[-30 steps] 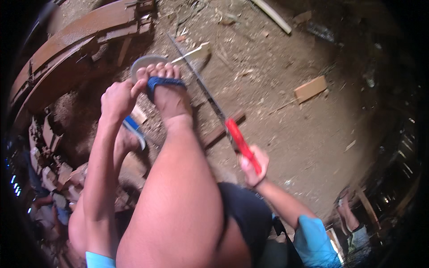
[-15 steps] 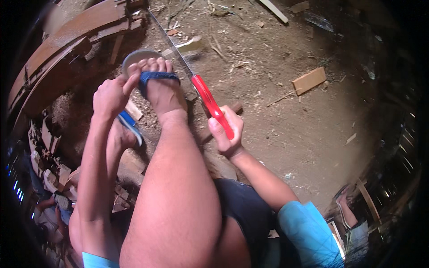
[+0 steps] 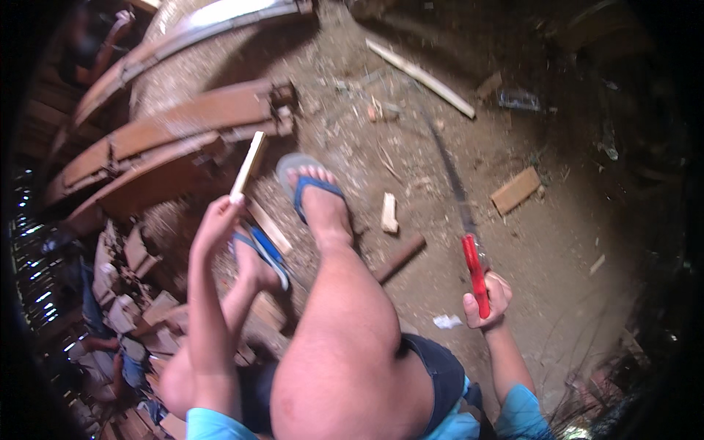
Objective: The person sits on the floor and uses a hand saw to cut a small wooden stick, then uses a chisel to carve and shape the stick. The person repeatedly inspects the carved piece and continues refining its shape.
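My right hand [image 3: 493, 302] is wrapped round the red handle of a hand saw [image 3: 456, 180], well out to the right. Its dark, slender blade points away from me over the dirt floor. Between the fingertips of my left hand [image 3: 217, 220] is a short pale wooden strip [image 3: 250, 163], tilted up and to the right. My two feet, in blue-strapped flip-flops [image 3: 295, 161], are between the hands. A pale wooden piece [image 3: 270, 229] lies by the left foot, and a small offcut [image 3: 389, 213] lies right of the other foot.
Curved brown wooden pieces [image 3: 172, 121] are stacked at the far left. Broken wood blocks [image 3: 147, 315] pile up at the near left. A long pale stick [image 3: 422, 77], a brown block [image 3: 515, 191] and a clear plastic piece [image 3: 519, 100] lie on the floor. Another person's arm [image 3: 110, 44] shows at the upper left.
The saw in my right hand has swung away from my foot to the right. My left hand, earlier at the foot, now holds up the pale strip. The view has shifted.
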Demonstrator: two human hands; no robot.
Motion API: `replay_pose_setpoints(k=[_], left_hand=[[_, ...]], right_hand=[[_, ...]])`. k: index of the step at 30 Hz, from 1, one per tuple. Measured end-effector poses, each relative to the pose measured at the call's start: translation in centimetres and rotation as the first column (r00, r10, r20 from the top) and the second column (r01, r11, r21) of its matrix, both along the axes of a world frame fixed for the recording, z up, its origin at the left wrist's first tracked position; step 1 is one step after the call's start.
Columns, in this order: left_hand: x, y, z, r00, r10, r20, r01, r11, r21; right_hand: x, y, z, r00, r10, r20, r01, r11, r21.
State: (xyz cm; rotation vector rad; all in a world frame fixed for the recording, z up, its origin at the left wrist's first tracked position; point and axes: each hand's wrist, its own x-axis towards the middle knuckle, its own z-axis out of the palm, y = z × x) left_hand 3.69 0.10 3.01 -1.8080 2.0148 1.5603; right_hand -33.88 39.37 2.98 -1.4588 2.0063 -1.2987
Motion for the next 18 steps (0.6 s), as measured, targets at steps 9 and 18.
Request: replay_pose_setpoints(k=[9, 18], left_hand=[[-7.9, 5.1, 6.2, 0.131, 0.677, -0.724, 0.004, 0.730, 0.683], [-6.2, 5.5, 5.5, 0.222, 0.639, -0.736, -0.197, 0.769, 0.608]], right_hand=[[-3.9, 1.7, -4.0, 0.834, 0.392, -0.389, -0.216, 0.879, 0.424], [-3.7, -10.6, 1.6, 0.945, 0.231, -0.230, -0.153, 0.937, 0.313]])
